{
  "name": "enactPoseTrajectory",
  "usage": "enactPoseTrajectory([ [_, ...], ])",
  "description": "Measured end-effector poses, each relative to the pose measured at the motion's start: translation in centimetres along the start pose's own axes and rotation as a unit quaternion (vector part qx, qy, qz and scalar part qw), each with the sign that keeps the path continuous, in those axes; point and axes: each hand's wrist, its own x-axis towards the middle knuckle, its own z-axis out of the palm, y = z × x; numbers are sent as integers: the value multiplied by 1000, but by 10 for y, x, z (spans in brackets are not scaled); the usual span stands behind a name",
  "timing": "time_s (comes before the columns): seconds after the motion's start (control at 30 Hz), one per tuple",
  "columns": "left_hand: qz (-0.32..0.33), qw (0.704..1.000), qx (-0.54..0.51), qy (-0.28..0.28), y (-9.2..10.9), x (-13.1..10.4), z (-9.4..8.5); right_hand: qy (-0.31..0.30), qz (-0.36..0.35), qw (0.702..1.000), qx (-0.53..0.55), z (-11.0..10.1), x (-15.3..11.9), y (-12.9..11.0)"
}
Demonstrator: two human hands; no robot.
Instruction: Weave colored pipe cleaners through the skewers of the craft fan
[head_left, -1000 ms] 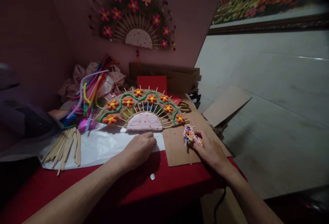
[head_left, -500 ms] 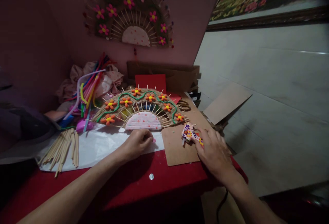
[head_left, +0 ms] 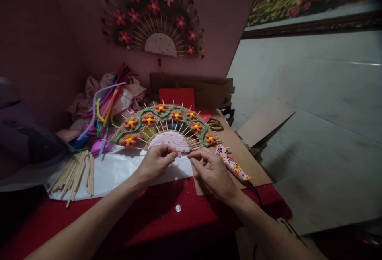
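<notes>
Well to the left of the fingers, loose wooden sticks (head_left: 71,174) lie fanned on white sheeting (head_left: 116,174), their length pointing away from the person; beyond them is a heap of coloured fuzzy stems (head_left: 112,100). The decorated fan (head_left: 171,139) lies just past both hands' fingertips, its long axis running left to right across them and its curved edge on the far side. The left hand (head_left: 155,162) is the nearer, overlapping the near edge of the fan's spotted half-circle in this view, though whether it touches cannot be told. Its thumb and forefinger are pinched together, the other fingers curled in. A small pink bit (head_left: 179,155) shows right at those tips; whether they grip it or it lies behind them is unclear. On the red cloth (head_left: 149,212), on the near side of the gap between the hands, sits a small pale disc (head_left: 178,208). The right hand (head_left: 215,172) faces the left, thumb and forefinger almost meeting; anything between them is too small to make out. Just beside it on the right, the flower-patterned glue gun (head_left: 235,167) lies on cardboard (head_left: 258,170), slanting from far left to near right, unheld. Its cord (head_left: 257,195) runs off the near end, partly hidden behind the right forearm.
</notes>
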Motion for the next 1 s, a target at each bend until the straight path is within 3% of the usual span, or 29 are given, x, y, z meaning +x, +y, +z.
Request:
enactPoseTrajectory([
  [0.2,78,994,69,44,4,-3,0,3,-11,1000,5,11,9,2],
  [0.37,105,986,113,68,9,-5,1,-13,-15,1000,17,14,12,1],
  [0.7,-35,996,-72,31,11,-5,-3,-24,-84,996,-3,12,22,-2],
  [0.87,-42,985,-127,112,18,-2,-12,11,-74,995,-61,2,25,-6],
  [1.0,-57,973,-166,152,15,4,-21,-35,-60,992,-100,2,16,3],
])
